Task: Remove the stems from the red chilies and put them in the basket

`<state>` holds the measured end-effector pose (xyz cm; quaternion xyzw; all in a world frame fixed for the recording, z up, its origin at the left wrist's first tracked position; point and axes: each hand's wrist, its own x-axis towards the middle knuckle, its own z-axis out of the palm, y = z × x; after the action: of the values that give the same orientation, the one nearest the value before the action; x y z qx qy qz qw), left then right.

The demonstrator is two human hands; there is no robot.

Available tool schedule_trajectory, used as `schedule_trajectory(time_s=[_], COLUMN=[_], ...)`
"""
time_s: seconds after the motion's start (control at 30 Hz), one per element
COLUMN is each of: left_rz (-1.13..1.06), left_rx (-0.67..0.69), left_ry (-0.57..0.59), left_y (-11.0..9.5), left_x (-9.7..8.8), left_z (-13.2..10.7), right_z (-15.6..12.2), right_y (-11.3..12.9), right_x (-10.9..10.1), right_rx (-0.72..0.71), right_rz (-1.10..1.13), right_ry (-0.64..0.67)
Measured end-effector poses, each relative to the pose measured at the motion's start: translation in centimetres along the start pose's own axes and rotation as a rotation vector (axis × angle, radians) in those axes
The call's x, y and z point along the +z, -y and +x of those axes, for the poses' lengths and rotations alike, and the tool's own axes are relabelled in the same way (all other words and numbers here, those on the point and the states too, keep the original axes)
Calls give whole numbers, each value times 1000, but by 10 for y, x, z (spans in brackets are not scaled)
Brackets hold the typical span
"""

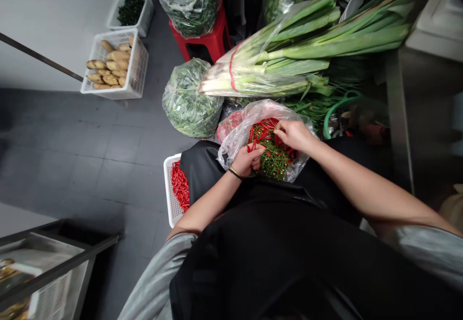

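Note:
An open clear plastic bag (231, 141) sits between my knees, filled with red chilies (265, 126) and many green chili stems (273, 158). Over the bag's left side, my left hand (250, 158) is closed, with red chilies poking out by the thumb and forefinger. My right hand (294, 134) pinches with thumb and forefinger at the far right of the chilies; what lies between those fingertips is too small to make out. Beside my left leg stands a white basket (167, 180) holding loose red chilies without visible stems.
Beyond the bag lie large leeks (249, 69) in plastic and a bag of leafy greens (191, 98). A red stool (213, 40) bears another bag. White crates (139, 69) stand far left. A green-rimmed basket (327, 122) and a steel table edge (398, 103) are at right.

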<state>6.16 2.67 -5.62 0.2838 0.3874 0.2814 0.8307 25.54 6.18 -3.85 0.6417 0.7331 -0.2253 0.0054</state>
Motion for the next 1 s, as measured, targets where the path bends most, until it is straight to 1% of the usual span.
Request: schedule_trajectory(time_s=[0.07, 0.13, 0.17, 0.2, 0.23, 0.27, 0.3, 0.33, 0.37, 0.4, 0.47, 0.5, 0.53, 0.57, 0.6, 0.63, 0.7, 0.73, 0.77, 0.83, 0.87, 0.9, 0.93, 1.0], left_rz=[189, 381, 473, 561, 641, 705, 737, 732, 689, 613, 416, 322, 245, 190, 157, 145, 153, 166, 185, 233, 256, 271, 272, 238], left_rx=[73, 147, 194, 252, 310, 356, 378, 367, 323, 256, 116, 62, 24, 2, -13, -30, -41, -22, 11, 83, 97, 79, 30, -107], left_ry=[-10, 45, 76, 104, 131, 162, 194, 228, 259, 285, 338, 370, 398, 413, 415, 406, 330, 268, 200, 89, 64, 63, 77, 112], left_y=[4, 9, 10, 10, 9, 8, 5, 2, -2, -6, -11, -12, -12, -11, -9, -7, -3, -1, 0, 0, 0, 0, 0, 1], left_x=[4, 8, 8, 8, 7, 6, 4, 2, -1, -3, -6, -7, -7, -7, -7, -6, -4, -3, -1, 4, 6, 8, 10, 12], left_z=[2, 2, 2, 1, 0, -2, -4, -6, -7, -9, -12, -14, -15, -15, -16, -16, -13, -11, -8, -3, -1, 0, 0, -2], right_z=[-23, -44, -52, -58, -61, -60, -56, -49, -38, -26, 3, 16, 28, 36, 40, 41, 29, 18, 6, -22, -34, -44, -50, -48], right_y=[9, 17, 20, 21, 19, 17, 13, 8, 3, -1, -9, -12, -14, -16, -18, -19, -21, -20, -18, -10, -4, 2, 7, 12], right_x=[-3, 0, 3, 6, 9, 11, 11, 11, 10, 9, 9, 10, 12, 14, 15, 15, 13, 10, 7, 2, 2, 3, 5, 13], right_rx=[-35, -79, -89, -85, -66, -37, -6, 17, 36, 57, 106, 128, 144, 153, 151, 146, 134, 118, 88, -13, -74, -130, -171, -191], right_rz=[197, 494, 660, 812, 923, 994, 1006, 942, 797, 594, 137, -31, -147, -214, -236, -226, -100, 29, 199, 545, 640, 650, 574, 273], right_ry=[-15, -26, -6, 48, 137, 248, 348, 405, 401, 345, 171, 133, 131, 148, 160, 145, 42, 5, 3, 83, 109, 96, 40, -94])
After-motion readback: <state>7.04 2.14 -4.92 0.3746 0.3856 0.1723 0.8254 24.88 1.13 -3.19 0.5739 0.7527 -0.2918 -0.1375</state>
